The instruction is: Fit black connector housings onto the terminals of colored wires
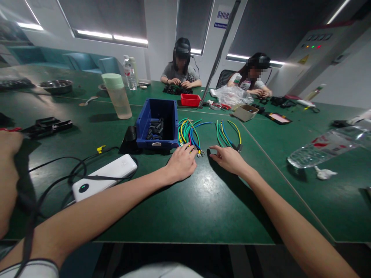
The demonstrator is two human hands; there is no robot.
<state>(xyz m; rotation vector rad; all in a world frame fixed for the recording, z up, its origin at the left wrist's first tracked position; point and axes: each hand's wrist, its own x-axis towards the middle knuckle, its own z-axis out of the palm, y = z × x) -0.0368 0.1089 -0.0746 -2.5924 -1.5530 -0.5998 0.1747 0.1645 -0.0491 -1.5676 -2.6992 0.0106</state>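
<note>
My left hand [183, 163] lies over the near ends of a bundle of cables [189, 133] in green, yellow, blue and red. Its fingers are spread and touch the cable ends, some of which carry ring terminals [199, 155]. To the right, my right hand [228, 159] rests on the table with the forefinger stretched left and nothing held; its other fingers are partly curled. Just beyond it lies a smaller group of cables [222, 133], with dark sleeves at the near ends. Beside the left bundle stands a blue bin [157, 144] containing several black sleeves [155, 129].
A white power bank [104, 177] with black cords lies left of my hands. A green-lidded bottle [117, 96] stands behind it. A water bottle [327, 146] lies at right. Two people work across the green table [185, 208], near a red tray [190, 100] and a slanted pole [220, 54]. Someone's arm [8, 181] enters at left.
</note>
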